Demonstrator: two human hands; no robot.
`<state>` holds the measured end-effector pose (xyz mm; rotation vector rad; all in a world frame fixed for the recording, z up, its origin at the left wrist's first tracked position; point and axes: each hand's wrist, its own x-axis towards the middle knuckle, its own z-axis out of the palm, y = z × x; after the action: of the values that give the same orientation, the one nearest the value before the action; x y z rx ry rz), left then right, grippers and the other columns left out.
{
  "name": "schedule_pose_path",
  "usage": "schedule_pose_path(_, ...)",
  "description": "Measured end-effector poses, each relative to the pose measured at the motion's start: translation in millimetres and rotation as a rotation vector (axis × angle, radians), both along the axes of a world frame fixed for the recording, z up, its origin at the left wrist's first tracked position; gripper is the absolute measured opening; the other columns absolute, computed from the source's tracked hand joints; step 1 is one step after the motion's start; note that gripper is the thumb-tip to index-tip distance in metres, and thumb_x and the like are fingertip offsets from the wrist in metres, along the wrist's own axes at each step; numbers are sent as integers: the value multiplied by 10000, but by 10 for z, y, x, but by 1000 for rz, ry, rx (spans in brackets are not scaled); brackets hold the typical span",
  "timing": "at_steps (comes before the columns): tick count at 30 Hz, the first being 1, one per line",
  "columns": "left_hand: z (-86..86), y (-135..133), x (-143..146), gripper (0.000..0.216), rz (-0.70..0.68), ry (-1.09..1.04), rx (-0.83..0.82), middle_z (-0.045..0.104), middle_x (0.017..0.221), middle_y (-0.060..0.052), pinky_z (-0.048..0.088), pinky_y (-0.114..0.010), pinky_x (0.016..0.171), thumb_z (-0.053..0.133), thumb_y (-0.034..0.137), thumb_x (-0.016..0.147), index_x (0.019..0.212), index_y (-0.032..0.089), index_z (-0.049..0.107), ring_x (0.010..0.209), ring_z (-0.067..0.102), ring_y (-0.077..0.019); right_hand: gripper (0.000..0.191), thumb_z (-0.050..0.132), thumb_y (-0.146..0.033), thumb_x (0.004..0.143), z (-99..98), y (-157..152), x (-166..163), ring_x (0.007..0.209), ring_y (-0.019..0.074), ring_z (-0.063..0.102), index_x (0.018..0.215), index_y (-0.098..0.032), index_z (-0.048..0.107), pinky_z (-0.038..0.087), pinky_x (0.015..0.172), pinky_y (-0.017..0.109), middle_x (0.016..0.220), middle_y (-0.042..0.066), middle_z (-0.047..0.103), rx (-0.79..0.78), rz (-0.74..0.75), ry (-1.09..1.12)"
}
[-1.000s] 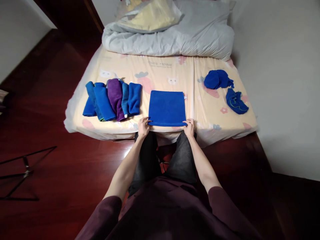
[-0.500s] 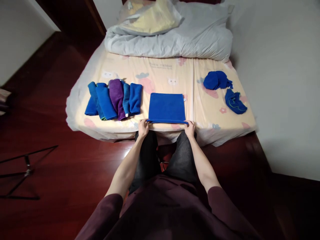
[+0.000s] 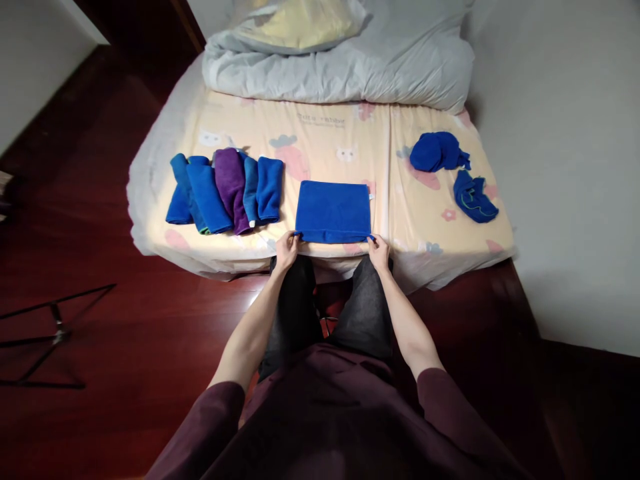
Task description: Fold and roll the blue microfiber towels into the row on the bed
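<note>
A blue towel (image 3: 333,208) lies flat on the bed in front of me, its near edge turned over in a narrow strip. My left hand (image 3: 287,249) pinches the near left corner of it. At the near right corner, my right hand (image 3: 379,252) has the same edge between thumb and fingers. A small white tag shows on the towel's right side. To the left lie several rolled towels side by side, among them a purple towel (image 3: 231,188) and a blue rolled towel (image 3: 270,189).
Two crumpled blue cloths, one farther back (image 3: 438,152) and one nearer (image 3: 475,197), lie on the right of the patterned bed sheet (image 3: 330,150). A grey quilt (image 3: 390,67) is bunched at the back. Black tripod legs (image 3: 55,337) stand on the floor at left.
The towel's near edge, a thin raised roll before, now lies as a wider, flatter strip. Both hands keep hold of its corners. My view has tilted slightly downward.
</note>
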<state>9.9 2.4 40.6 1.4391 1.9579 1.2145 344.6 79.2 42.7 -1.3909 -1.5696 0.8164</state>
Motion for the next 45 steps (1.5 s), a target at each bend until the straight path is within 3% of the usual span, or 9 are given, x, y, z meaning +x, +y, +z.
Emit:
schedule_pose_path(7,-63,52,-37,284,90,-17,-66,744,967,-84,515,-312,852,492,361,1004,1067,171,692,859,672,-206,454,572,-639,909,-168,101,25,805,257,711,922,-202,695,603,864,385,841,91,738,-71,-39,3)
schedule_pose_path(15,-108,93,-40,250,147,-10,-96,751,981,-108,531,-339,894,534,369,991,983,182,701,920,695,-237,393,637,-604,880,-252,149,22,863,286,747,897,-215,688,625,876,423,889,117,765,-82,-87,-11)
schedule_pose_path(26,-156,88,-66,235,187,-55,-74,743,1045,-141,544,-370,937,585,365,954,1012,166,695,962,706,-248,330,714,-520,823,-249,158,9,864,279,758,897,-199,694,633,859,407,917,129,770,-97,-121,66)
schedule_pose_path(33,-157,90,-70,209,206,-25,-106,748,1032,-137,540,-373,934,608,345,940,1000,165,695,938,702,-247,321,741,-491,812,-261,164,7,861,281,763,898,-183,713,640,867,417,898,129,774,-115,-143,94)
schedule_pose_path(45,-322,127,-127,157,201,60,-71,716,939,-103,533,-369,869,643,342,912,953,192,665,856,673,-237,363,727,-478,845,-336,147,3,869,270,776,1011,-157,762,626,858,398,950,136,797,-117,-168,37)
